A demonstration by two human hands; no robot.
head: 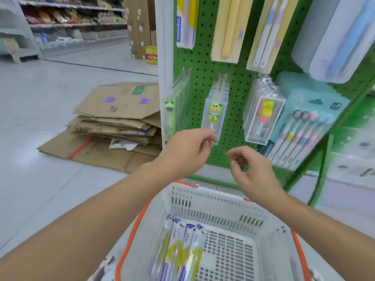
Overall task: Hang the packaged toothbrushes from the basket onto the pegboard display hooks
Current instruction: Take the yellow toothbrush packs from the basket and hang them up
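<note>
Several packaged toothbrushes (178, 250), yellow and purple, lie at the left side of the white basket (213, 192) with orange handles, below me. Above it stands the green pegboard (203, 78). A matching yellow and white pack (186, 21) hangs at its top left. My left hand (188, 151) is raised with loosely curled fingers. Its fingertips are in front of the lower edge of a hanging frog toothbrush pack (215, 112); contact is unclear in the blur. My right hand (249, 169) hovers above the basket's far rim, fingers loosely curled, holding nothing.
More packs hang on the board: yellow ones (231, 29) at the top, a clear pack (261, 116) and a teal multipack (304, 126) to the right. Flattened cardboard boxes (115, 122) are stacked on the floor at the left. Store shelves (71, 23) stand far behind.
</note>
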